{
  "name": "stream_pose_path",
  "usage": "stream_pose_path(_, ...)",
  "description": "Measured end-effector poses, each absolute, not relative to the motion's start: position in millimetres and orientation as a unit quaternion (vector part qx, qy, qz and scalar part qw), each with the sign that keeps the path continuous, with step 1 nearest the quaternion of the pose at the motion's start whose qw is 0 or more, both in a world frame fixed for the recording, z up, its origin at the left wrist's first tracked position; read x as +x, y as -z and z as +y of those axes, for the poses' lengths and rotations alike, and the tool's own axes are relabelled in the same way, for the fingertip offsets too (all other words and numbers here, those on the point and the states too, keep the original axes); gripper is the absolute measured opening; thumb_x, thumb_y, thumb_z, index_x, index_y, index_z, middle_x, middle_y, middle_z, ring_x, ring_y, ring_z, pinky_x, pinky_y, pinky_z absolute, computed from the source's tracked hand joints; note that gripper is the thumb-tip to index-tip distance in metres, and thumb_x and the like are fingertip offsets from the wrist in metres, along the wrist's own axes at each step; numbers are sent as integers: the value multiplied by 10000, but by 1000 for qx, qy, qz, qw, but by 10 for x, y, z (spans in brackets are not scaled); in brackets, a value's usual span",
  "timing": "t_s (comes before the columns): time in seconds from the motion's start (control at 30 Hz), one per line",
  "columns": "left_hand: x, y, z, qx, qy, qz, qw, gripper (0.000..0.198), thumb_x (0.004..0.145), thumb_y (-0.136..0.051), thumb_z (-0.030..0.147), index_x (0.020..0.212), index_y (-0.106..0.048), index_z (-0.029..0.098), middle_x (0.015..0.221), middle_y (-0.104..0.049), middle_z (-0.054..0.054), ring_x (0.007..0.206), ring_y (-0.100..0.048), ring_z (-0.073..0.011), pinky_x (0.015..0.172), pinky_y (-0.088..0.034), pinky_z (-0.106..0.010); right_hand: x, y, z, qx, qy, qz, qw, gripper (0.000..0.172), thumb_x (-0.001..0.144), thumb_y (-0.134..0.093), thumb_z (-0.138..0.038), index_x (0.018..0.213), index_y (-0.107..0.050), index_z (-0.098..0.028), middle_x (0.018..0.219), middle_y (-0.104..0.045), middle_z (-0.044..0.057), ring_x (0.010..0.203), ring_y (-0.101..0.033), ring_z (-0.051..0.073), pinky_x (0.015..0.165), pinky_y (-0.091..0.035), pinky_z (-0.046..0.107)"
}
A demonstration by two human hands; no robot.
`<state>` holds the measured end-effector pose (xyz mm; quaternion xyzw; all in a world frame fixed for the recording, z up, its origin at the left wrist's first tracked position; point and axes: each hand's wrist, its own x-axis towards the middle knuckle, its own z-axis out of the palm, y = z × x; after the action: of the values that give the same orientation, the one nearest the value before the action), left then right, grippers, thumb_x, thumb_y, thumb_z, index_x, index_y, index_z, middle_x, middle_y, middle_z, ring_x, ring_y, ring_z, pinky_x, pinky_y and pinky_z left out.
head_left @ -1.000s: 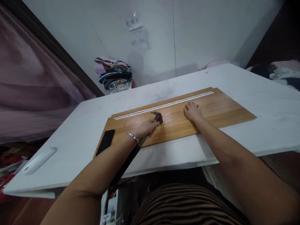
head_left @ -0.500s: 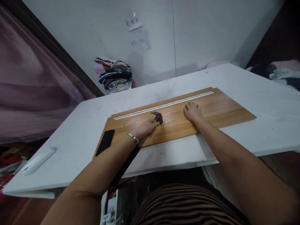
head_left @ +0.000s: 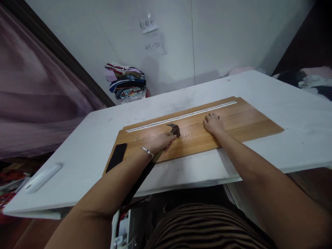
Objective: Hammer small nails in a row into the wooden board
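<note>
1. Step in hand, by my judgement: hammer work on the wooden board [head_left: 249, 121]. The hammer [head_left: 175, 130] is at mid-frame, its head low over the wood; I cannot tell if they touch.
2. The left hand [head_left: 163, 141], just left of the frame's centre, has its fingers wrapped round the handle close under the head.
3. The right hand [head_left: 213, 123], right of centre, holds nothing visible; its fingers lie loosely spread on the board, seemingly bracing it.
4. The next move likely calls for a firm grip, a square face and the right hand clear of the head.
5. The head is dark, rust-brown metal with a claw pointing left. Beside it runs a short row of small dark specks [head_left: 188, 135], too small to identify.
6. The board is flat, honey-brown and grained; 2 thin, pale strips [head_left: 181, 117] lie along its far edge.
7. A smooth black rectangle [head_left: 116, 157] sits at the board's left end.
</note>
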<state>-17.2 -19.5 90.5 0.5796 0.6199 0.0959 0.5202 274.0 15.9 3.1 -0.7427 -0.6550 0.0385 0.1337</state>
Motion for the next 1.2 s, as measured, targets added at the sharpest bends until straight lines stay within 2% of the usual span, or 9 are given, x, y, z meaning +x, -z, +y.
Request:
stream_pose_path(0.77, -138, -988, -222, 580, -97, 629, 508, 189, 939, -628, 362, 875, -553, 201, 594, -470, 64, 429, -402, -71, 406, -324, -202, 2739, -38, 152, -743, -40, -654, 135, 441, 1007, -312, -312, 1183, -681, -145, 1344, -625, 201, 1309, -480, 330, 1071, -334, 497)
stream_pose_path(1.2, -150, -936, -213, 573, -92, 622, 525, 189, 983, -556, 325, 843, -521, 203, 557, -443, 69, 410, -390, -73, 397, -310, -208, 2744, -20, 165, -743, -36, -654, 138, 430, 1011, -317, -311, 1173, -684, -157, 1335, -631, 200, 1292, -489, 333, 1064, -336, 499)
